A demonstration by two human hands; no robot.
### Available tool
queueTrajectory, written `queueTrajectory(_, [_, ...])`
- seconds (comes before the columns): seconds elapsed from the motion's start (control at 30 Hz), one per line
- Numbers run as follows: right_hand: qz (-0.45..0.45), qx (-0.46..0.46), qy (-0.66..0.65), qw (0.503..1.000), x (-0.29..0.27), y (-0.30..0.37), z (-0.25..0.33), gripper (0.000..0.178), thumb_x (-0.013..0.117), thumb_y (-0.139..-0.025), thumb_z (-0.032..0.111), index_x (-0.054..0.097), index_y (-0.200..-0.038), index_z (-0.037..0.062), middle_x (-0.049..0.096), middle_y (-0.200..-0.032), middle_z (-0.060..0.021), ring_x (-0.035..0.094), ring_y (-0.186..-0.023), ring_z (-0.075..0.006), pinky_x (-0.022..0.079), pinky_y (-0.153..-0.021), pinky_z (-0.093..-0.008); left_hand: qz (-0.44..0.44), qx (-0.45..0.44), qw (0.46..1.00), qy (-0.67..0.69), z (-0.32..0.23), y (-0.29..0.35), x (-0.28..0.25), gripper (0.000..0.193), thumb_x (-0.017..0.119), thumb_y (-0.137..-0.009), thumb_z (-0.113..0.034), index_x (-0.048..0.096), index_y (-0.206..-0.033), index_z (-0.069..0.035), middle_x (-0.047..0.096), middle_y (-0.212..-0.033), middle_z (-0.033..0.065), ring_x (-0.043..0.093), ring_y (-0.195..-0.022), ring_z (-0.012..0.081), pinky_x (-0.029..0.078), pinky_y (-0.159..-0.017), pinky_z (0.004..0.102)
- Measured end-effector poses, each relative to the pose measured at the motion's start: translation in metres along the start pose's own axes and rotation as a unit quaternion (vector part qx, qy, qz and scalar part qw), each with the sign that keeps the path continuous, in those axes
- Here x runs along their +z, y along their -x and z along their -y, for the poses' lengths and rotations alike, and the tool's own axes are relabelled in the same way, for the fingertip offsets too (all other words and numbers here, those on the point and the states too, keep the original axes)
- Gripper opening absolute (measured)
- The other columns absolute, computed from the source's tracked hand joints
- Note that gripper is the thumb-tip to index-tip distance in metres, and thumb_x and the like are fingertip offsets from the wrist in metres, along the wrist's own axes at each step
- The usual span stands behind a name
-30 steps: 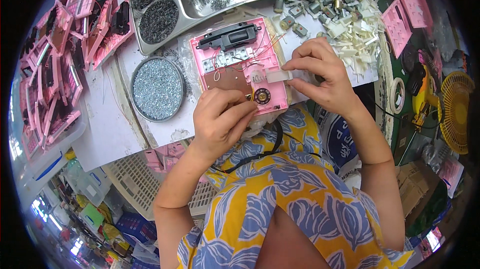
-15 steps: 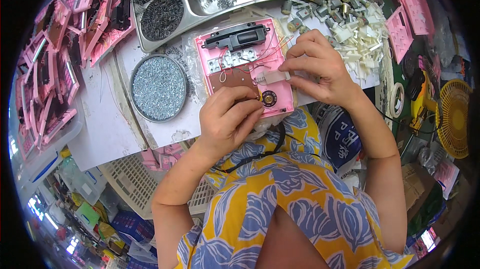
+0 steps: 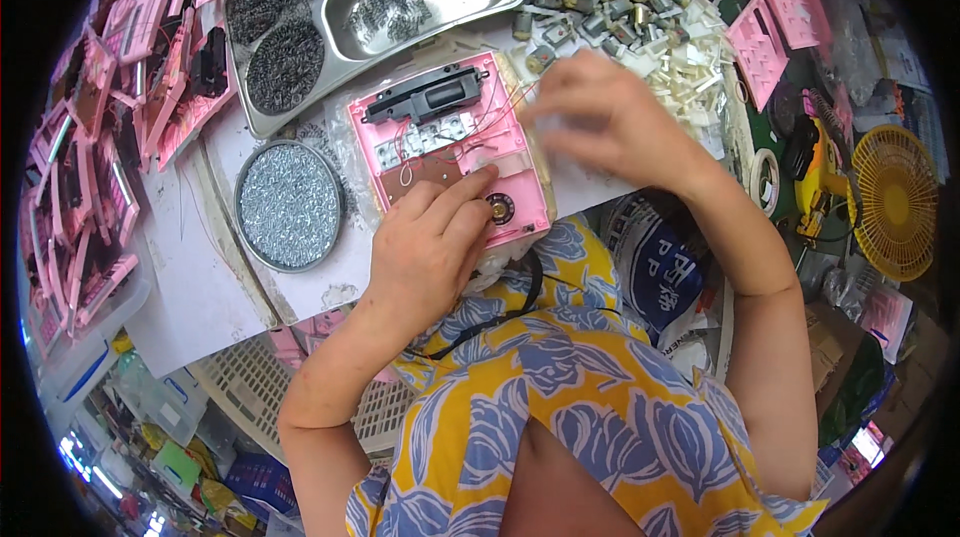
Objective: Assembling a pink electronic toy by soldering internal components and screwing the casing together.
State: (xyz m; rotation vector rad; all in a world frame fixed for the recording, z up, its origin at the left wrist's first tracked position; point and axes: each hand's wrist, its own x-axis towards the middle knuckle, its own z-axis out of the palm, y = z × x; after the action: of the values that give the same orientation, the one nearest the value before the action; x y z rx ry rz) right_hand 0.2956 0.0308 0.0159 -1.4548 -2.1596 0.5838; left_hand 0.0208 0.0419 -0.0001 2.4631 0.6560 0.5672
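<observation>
A pink plastic casing (image 3: 540, 199) lies at the table's front edge. Inside are a long black part (image 3: 430, 97), white contact pieces, a brown board (image 3: 428, 173), thin red wires and a round black disc (image 3: 500, 208) with a brass-coloured centre. My left hand (image 3: 425, 242) lies over the casing's near left part, fingers stretched out. Its index fingertip touches a whitish translucent piece (image 3: 512, 164) seated in the casing; the thumb is mostly hidden. My right hand (image 3: 605, 127) is raised just beyond the casing's right edge, its fingers smeared by motion, so anything in them cannot be made out.
A round tray (image 3: 290, 205) of small silvery parts stands left of the casing. Behind is a steel compartment tray (image 3: 340, 47) with dark springs. Small motors (image 3: 600, 12) and white plastic pieces (image 3: 690, 77) are heaped at back right. Pink casings (image 3: 90, 167) pile up at far left.
My right hand has let go of the whitish piece, which now sits in the casing, and moved up and away. My left index finger has shifted onto that piece. The whole view has shifted slightly.
</observation>
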Motion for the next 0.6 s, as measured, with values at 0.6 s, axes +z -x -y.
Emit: queueTrajectory(0.6, [-0.046,0.029,-0.117,0.992,-0.028,0.013,0.030,0.032,0.085,-0.075,0.019,0.065,-0.097,0.0058,0.065,-0.087,-0.0097,0.065,-0.079,-0.0272,0.052,-0.069,-0.0371,0.083,-0.236,0.905,0.345,-0.010,-0.084,-0.015,0.018,0.075,-0.093,-0.009,0.069,-0.106,0.001,0.064,-0.079,-0.0051,0.054,-0.067,0.0008,0.043,-0.058,0.0191])
